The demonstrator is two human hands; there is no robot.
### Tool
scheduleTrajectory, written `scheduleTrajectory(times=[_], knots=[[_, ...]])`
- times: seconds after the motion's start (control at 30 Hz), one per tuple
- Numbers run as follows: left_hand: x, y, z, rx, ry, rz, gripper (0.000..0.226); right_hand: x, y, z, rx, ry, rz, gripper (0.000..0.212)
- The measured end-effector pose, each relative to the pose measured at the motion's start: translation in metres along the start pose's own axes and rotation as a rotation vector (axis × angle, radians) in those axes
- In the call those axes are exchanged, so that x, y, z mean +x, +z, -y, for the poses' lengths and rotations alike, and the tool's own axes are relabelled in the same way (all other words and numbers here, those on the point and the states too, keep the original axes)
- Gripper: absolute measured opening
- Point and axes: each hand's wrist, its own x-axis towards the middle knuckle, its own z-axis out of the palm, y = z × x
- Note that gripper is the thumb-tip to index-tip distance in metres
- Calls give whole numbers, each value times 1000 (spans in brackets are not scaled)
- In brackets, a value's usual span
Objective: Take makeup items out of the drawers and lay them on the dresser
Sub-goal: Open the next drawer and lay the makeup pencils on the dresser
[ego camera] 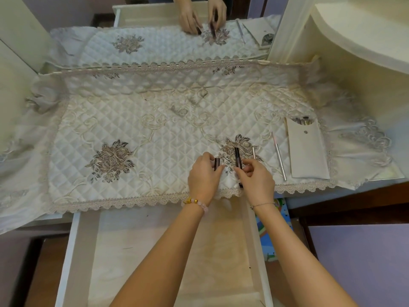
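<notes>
A quilted, flower-embroidered cloth [155,129] with lace edging covers the table [343,191], and a mirror [155,41] stands behind it. Below the front edge a pale drawer [75,251] is pulled out. On the cloth at right lie a brush pouch [307,156], a silver pen [280,161] and a short silver stick [253,152]. Both forearms reach over the drawer. The left hand [203,173] has its grip pinched on a short dark tube [217,163]. Close beside it, the right hand [256,180] pinches a slim dark makeup pencil [237,156] over an embroidered flower.
</notes>
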Motion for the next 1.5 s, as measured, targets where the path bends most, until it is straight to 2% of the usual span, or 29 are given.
scheduleTrajectory(times=[0.33,0.67,0.83,1.0,1.2,1.37,1.5], knots=[[-15,-27,9,-141,22,88,31,-11,-12,1,-80,-113,61,39],[-64,-97,58,434,442,-33,42,-60,-10,16,-179,-505,2,41],[-90,-126,92,575,470,-99,41,-92,-1,16,-235,-558,13,45],[-109,-149,124,637,448,-69,48,-125,14,14,-271,-531,91,51],[-111,-177,168,626,445,-37,50,-158,35,26,-295,-473,100,56],[-89,-205,206,614,503,18,54,-189,71,47,-294,-380,62,59],[-66,-227,235,569,583,105,57,-223,111,62,-308,-275,16,53]])
